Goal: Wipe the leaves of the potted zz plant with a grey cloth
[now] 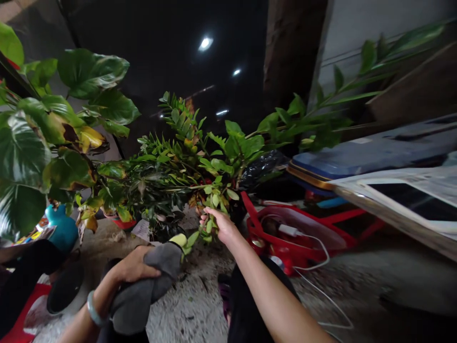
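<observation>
Glossy green leaves [93, 72], matt grey cloth [137, 297]
Smooth, shiny red plastic basket [274, 238] beside a crinkled, glossy black plastic bag [262, 169], above a rough, gritty concrete floor [185, 309].

A broad-leaved variegated plant [46, 119] with some yellowing leaves fills the left side, above a teal ceramic jug [62, 228]. To the right, a red plastic tub [271, 238] holding a white cable [314, 243] sits on the concrete floor [189, 309], near a black plastic bag [262, 169] and a flat blue case [367, 157]. 3 ceiling lights [205, 44] shine overhead.
</observation>
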{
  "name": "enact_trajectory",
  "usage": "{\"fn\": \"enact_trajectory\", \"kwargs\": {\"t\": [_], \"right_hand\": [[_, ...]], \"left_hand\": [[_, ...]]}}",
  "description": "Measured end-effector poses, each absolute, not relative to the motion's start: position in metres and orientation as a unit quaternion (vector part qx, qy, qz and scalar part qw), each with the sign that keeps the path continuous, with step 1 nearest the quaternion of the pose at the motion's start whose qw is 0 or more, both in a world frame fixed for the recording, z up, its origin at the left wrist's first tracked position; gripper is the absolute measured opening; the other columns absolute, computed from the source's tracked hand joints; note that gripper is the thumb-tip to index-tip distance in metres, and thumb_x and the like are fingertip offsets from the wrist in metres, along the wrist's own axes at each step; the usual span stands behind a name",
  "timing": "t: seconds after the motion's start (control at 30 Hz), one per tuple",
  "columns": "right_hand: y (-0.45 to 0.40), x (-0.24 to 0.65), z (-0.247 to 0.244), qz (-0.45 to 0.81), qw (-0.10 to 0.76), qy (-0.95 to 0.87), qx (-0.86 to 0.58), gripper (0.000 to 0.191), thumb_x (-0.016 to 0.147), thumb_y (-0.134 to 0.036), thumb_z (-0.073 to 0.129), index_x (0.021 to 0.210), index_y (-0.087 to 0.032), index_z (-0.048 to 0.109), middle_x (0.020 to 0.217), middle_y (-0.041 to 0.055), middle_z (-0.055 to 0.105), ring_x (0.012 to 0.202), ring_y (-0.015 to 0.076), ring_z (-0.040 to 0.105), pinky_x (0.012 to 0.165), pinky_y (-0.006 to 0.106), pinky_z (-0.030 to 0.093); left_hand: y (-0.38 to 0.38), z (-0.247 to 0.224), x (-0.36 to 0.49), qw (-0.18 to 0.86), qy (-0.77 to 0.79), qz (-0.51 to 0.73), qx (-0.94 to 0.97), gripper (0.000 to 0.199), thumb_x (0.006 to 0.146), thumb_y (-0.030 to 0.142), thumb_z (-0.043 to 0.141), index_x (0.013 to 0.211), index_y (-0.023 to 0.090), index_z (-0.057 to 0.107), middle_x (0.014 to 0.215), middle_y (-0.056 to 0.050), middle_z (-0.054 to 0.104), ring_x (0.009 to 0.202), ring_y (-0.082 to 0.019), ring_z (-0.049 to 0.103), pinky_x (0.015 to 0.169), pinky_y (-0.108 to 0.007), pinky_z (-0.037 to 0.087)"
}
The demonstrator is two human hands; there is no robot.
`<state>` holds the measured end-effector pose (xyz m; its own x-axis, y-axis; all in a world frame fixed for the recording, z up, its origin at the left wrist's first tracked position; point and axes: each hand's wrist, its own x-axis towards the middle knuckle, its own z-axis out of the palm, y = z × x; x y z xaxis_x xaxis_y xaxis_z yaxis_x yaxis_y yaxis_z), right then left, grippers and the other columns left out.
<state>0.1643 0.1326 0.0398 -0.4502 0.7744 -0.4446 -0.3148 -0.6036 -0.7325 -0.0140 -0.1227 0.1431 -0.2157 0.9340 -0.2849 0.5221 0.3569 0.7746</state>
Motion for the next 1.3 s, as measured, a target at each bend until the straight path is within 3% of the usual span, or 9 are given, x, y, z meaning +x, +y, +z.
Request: {"fn": "enact_trajectory", "kwargs": {"t": [0.07,0.17,0.3,0.43,0.53,0.9,1.1,1.2,1.3], "right_hand": [[0.133,0.165,0.039,0.809,0.343,-0.29,-0.38,0.01,0.092,-0.023,0.066,0.083,-0.018,0.066,0.058,0.0018,0.072,0.044,0.0167,0.067,0.039,0.023,0.05],[0.134,0.165,0.039,0.812,0.349,-0.285,-0.37,0.012,0.093,-0.024,0.065,0.082,-0.018,0.066,0.058,0.001,0.071,0.045,0.0159,0.068,0.04,0.022,0.051],[0.132,0.162,0.038,0.803,0.357,-0.287,-0.381,0.008,0.089,-0.026,0.069,0.086,-0.019,0.067,0.061,0.0008,0.072,0.049,0.0169,0.07,0.043,0.023,0.053],[0.136,0.157,0.03,0.777,0.372,-0.293,-0.416,0.011,0.083,-0.026,0.075,0.083,-0.02,0.066,0.056,-0.0022,0.067,0.045,0.0149,0.064,0.039,0.022,0.048],[0.142,0.153,0.023,0.758,0.383,-0.284,-0.445,0.019,0.076,-0.026,0.082,0.079,-0.021,0.064,0.051,-0.006,0.062,0.041,0.0125,0.058,0.036,0.02,0.041],[0.142,0.132,0.039,0.814,0.366,-0.247,-0.377,0.009,0.086,-0.024,0.074,0.084,-0.021,0.065,0.071,0.0002,0.075,0.068,0.0165,0.076,0.057,0.022,0.054],[0.14,0.146,0.043,0.826,0.347,-0.244,-0.372,0.01,0.093,-0.025,0.066,0.086,-0.019,0.063,0.063,0.0003,0.071,0.051,0.0166,0.069,0.05,0.027,0.056],[0.141,0.155,0.042,0.826,0.353,-0.247,-0.364,0.013,0.092,-0.03,0.07,0.087,-0.02,0.062,0.06,-0.0011,0.069,0.046,0.0147,0.064,0.047,0.026,0.055],[0.141,0.159,0.04,0.828,0.354,-0.25,-0.356,0.015,0.089,-0.03,0.074,0.09,-0.02,0.063,0.057,-0.002,0.068,0.042,0.0135,0.061,0.043,0.023,0.052]], "left_hand": [[-0.124,0.171,-0.01,0.406,0.717,0.294,0.484,0.037,0.065,0.035,0.08,0.1,0.022,0.081,0.093,-0.002,0.08,0.091,-0.029,0.071,0.08,-0.035,0.058],[-0.103,0.212,-0.02,0.31,0.733,0.402,0.454,0.048,0.062,0.039,0.083,0.105,0.018,0.078,0.095,-0.006,0.08,0.096,-0.032,0.072,0.084,-0.036,0.058],[-0.062,0.195,-0.033,0.191,0.765,0.451,0.418,0.04,0.062,0.036,0.077,0.097,0.017,0.076,0.09,-0.007,0.078,0.093,-0.03,0.072,0.088,-0.039,0.057],[-0.061,0.152,-0.027,0.309,0.744,0.298,0.513,0.039,0.062,0.032,0.076,0.098,0.017,0.078,0.093,-0.004,0.079,0.092,-0.029,0.07,0.092,-0.042,0.056],[-0.073,0.161,-0.02,0.375,0.713,0.299,0.512,0.041,0.064,0.035,0.079,0.101,0.018,0.078,0.096,-0.004,0.08,0.094,-0.028,0.07,0.09,-0.038,0.056],[-0.055,0.205,-0.003,0.4,0.702,0.388,0.443,0.046,0.058,0.044,0.085,0.095,0.016,0.079,0.086,-0.006,0.079,0.085,-0.029,0.073,0.082,-0.037,0.059],[0.007,0.228,-0.003,0.27,0.687,0.521,0.428,0.058,0.057,0.043,0.086,0.105,0.014,0.075,0.097,-0.009,0.08,0.096,-0.032,0.073,0.088,-0.04,0.059],[0.032,0.205,0.004,0.23,0.693,0.571,0.377,0.05,0.06,0.039,0.082,0.103,0.016,0.074,0.099,-0.009,0.08,0.1,-0.032,0.072,0.094,-0.043,0.058],[0.017,0.163,0.016,0.307,0.721,0.475,0.4,0.036,0.059,0.031,0.08,0.093,0.02,0.076,0.092,-0.007,0.08,0.097,-0.033,0.073,0.096,-0.046,0.057]]}}
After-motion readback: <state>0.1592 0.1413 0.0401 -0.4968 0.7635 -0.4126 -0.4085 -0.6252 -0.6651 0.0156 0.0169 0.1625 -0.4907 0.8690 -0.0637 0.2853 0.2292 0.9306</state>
